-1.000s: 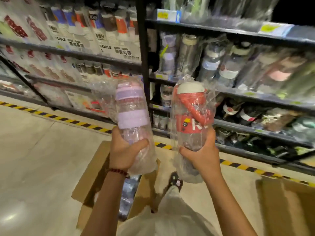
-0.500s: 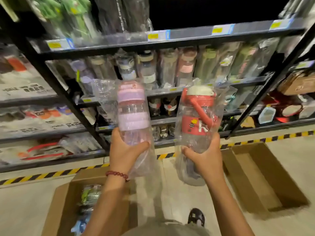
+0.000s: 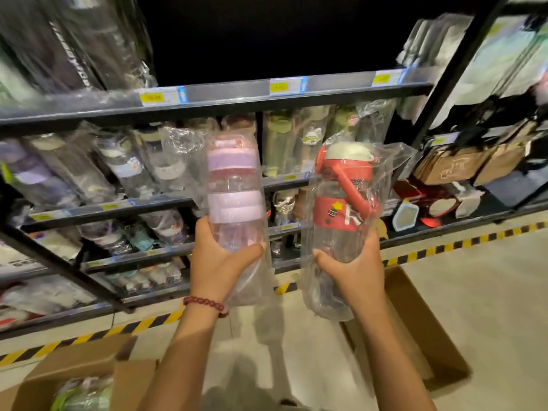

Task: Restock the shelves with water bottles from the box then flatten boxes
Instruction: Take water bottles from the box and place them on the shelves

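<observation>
While both arms reach toward the far shelves (image 3: 225, 97), the left hand (image 3: 221, 262) grips a bagged pink-lidded bottle (image 3: 234, 203) and the right hand (image 3: 353, 269) grips a bagged red-lidded bottle (image 3: 341, 209), both upright. An open box (image 3: 89, 378) holding more bottles sits near left on the floor.

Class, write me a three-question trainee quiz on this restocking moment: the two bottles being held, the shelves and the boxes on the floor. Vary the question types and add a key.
1. True or false: the left hand holds the red bottle.
2. Multiple choice: the bottle with the white cap and red strap is held by the right hand at its A) cap, B) lower body, C) strap.
3. Fill the gap: the box at lower left shows wrapped bottles inside, while the box at right shows only bare ____ inside.

Key
1. False; it holds the bottle with purple bands.
2. B
3. cardboard
</observation>
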